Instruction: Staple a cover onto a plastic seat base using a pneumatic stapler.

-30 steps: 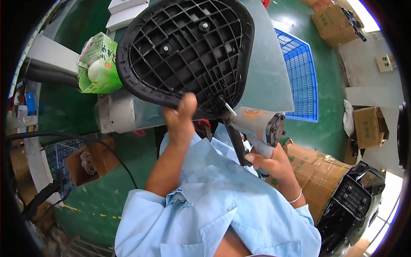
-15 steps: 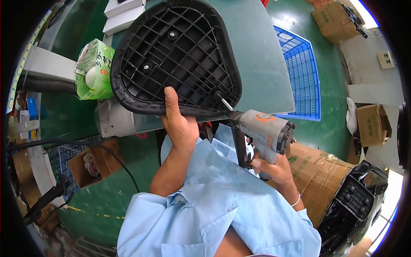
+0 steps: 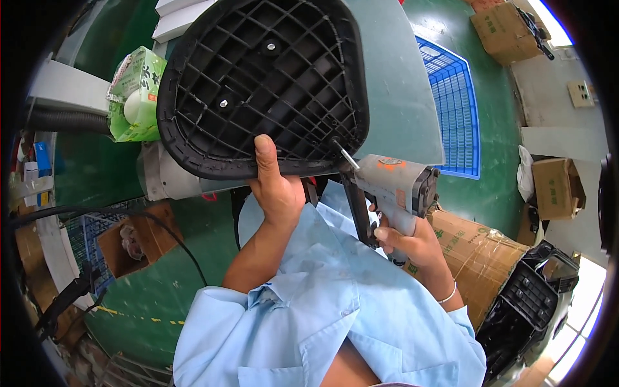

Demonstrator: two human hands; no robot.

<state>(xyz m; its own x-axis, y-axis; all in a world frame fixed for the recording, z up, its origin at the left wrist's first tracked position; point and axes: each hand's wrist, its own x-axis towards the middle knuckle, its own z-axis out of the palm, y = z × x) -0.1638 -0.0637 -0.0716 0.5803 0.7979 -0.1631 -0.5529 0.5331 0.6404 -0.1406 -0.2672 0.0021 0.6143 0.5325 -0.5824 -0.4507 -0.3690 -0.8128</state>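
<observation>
A black seat pan [image 3: 258, 84], with a ribbed grid underside, a thick rim and bright metal studs, is held up over the near part of the table. My left hand [image 3: 278, 193] grips its near edge; the thumb lies over the rim and the fingers are hidden underneath. In my right hand [image 3: 412, 244] is a grey pneumatic staple gun [image 3: 393, 184], with the fingers wrapped round its handle. The gun's nose is at the rim's near right corner; whether it touches cannot be made out. A metal stud sticks out close to it.
The green-grey table [image 3: 403, 97] runs beyond the seat pan. On the left stands a green carton [image 3: 137, 97]; a blue crate [image 3: 451, 109] is at the right. A large cardboard roll [image 3: 474, 264] lies by my right arm. A black cable [image 3: 129, 211] hangs at the left.
The seat pan has tilted and shifted slightly, appearing larger. My left hand has moved a little with it. The staple gun has moved slightly left and up, staying near the same rim corner.
</observation>
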